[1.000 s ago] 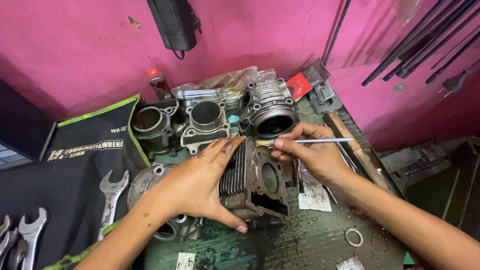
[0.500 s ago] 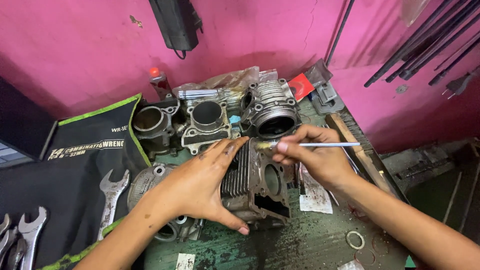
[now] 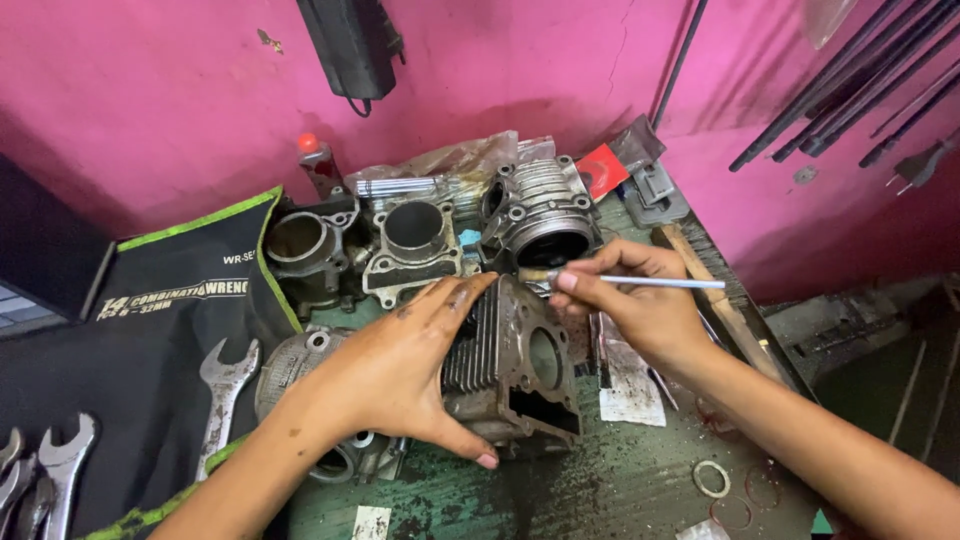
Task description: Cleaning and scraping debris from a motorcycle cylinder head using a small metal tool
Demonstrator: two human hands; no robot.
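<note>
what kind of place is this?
Most likely a small motorcycle or engine repair workshop: finned engine cylinder blocks crowd a grimy bench, combination wrenches lie on a black tool roll, and the left hand steadies a cylinder.

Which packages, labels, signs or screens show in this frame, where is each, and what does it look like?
Tool roll: left of bench, black fabric, green edging, white print, wrenches lying on it.
Red packet: against pink wall behind the cylinders, flat, red.
Plastic bag: at the wall behind the cylinders, crumpled, clear.
Paper slip: under the right hand, white, stained.
Small label: bench front edge, white rectangle.
</note>
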